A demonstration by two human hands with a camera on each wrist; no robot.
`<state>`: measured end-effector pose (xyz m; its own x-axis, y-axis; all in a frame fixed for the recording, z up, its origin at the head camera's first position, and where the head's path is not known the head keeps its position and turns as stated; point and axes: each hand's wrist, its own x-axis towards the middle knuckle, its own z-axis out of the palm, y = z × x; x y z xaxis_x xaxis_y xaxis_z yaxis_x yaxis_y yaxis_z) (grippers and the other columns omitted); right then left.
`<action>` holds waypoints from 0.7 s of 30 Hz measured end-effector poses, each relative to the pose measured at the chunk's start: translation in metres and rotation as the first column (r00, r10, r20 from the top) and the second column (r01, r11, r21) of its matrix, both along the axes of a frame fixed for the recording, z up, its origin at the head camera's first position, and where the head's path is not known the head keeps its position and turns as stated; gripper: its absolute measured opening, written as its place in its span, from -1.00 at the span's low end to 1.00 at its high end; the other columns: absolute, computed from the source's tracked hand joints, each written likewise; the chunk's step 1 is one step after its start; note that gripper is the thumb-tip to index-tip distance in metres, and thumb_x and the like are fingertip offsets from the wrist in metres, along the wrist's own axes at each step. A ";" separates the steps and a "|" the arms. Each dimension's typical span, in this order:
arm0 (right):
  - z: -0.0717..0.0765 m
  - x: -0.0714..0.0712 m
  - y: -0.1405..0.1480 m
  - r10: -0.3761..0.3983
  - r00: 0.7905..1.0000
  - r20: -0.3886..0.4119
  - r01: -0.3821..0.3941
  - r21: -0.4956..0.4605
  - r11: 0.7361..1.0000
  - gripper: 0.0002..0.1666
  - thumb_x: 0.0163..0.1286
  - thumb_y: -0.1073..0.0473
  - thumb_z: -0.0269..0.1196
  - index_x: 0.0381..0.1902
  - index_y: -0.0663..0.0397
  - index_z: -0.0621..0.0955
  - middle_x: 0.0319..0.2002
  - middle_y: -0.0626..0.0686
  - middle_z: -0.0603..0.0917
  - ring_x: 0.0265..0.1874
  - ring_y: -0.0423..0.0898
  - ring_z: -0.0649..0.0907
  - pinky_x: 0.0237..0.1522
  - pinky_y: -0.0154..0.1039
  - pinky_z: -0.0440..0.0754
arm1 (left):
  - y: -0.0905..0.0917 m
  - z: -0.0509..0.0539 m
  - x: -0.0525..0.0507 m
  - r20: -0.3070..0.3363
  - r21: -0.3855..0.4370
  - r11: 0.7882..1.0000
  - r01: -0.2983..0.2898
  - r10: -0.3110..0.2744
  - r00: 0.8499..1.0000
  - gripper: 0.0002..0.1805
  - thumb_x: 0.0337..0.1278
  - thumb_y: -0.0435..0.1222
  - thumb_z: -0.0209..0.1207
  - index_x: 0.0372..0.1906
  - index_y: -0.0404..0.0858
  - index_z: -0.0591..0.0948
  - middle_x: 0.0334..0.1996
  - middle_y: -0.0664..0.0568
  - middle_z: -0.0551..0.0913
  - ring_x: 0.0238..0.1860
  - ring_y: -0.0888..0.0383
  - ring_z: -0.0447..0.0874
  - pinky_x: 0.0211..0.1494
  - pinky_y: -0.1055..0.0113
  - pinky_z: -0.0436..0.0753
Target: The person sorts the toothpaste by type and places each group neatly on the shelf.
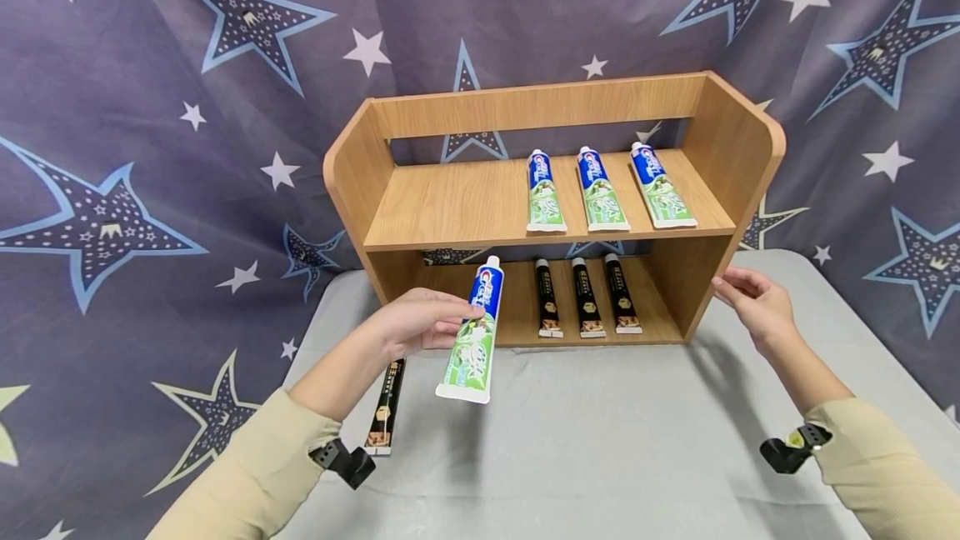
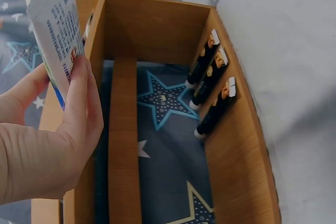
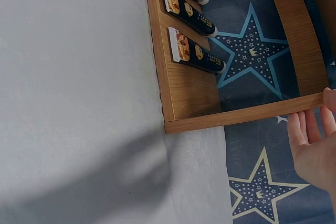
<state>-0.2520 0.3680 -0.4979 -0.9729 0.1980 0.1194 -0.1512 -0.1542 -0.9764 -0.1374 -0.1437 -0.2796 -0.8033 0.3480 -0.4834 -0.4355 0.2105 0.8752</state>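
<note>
In the head view my left hand [image 1: 426,322] pinches a green, white and blue toothpaste tube [image 1: 474,340], its cap pointing up, in front of the shelf's left half. The left wrist view shows the back of that tube [image 2: 56,40] between thumb and fingers of my left hand [image 2: 52,135]. My right hand [image 1: 761,307] touches the right side panel of the wooden shelf [image 1: 551,244]; in the right wrist view the fingers of the right hand [image 3: 317,145] rest at the panel's edge.
Three matching green tubes [image 1: 602,190] lie on the upper shelf's right part. Three black tubes [image 1: 587,298] lie on the lower level. Another black tube [image 1: 386,411] lies on the grey tabletop [image 1: 600,440], left of the held tube. A star-patterned curtain [image 1: 247,15] hangs behind.
</note>
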 end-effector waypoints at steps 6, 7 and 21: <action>-0.043 -0.030 0.025 -0.034 0.999 -0.013 0.034 -0.002 0.999 -0.57 0.08 0.27 0.46 -0.05 0.09 0.65 -0.27 -0.14 0.74 -0.30 -0.30 0.75 -0.20 -0.42 0.71 | 0.001 0.010 -0.001 0.008 0.017 1.000 0.011 -0.011 1.000 -0.52 0.26 -0.32 0.15 0.18 -0.54 0.42 -0.38 0.06 0.69 -0.57 0.37 0.37 -0.26 0.48 0.71; -0.036 -0.026 0.022 -0.019 1.000 0.000 0.019 -0.011 1.000 -0.59 0.09 0.30 0.44 -0.05 0.07 0.65 -0.27 -0.15 0.74 -0.29 -0.30 0.74 -0.18 -0.43 0.71 | 0.001 0.012 -0.001 0.003 0.016 1.000 0.012 -0.012 1.000 -0.52 0.27 -0.31 0.15 0.17 -0.54 0.42 -0.39 0.06 0.69 -0.58 0.37 0.35 -0.28 0.49 0.70; -0.034 -0.023 0.021 -0.013 1.000 0.011 0.013 0.003 1.000 -0.64 0.15 0.26 0.41 -0.05 0.06 0.65 -0.25 -0.15 0.75 -0.25 -0.32 0.74 -0.12 -0.42 0.70 | 0.007 0.041 -0.010 -0.059 -0.031 0.999 0.018 -0.020 0.998 -0.57 0.28 -0.27 0.15 0.12 -0.49 0.48 -0.45 0.12 0.67 -0.62 0.36 0.32 -0.42 0.56 0.53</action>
<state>-0.2748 0.3886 -0.5315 -0.9716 0.2100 0.1091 -0.1422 -0.1495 -0.9785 -0.1479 -0.1366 -0.2391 -0.8241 0.3496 -0.4457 -0.3786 0.2453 0.8925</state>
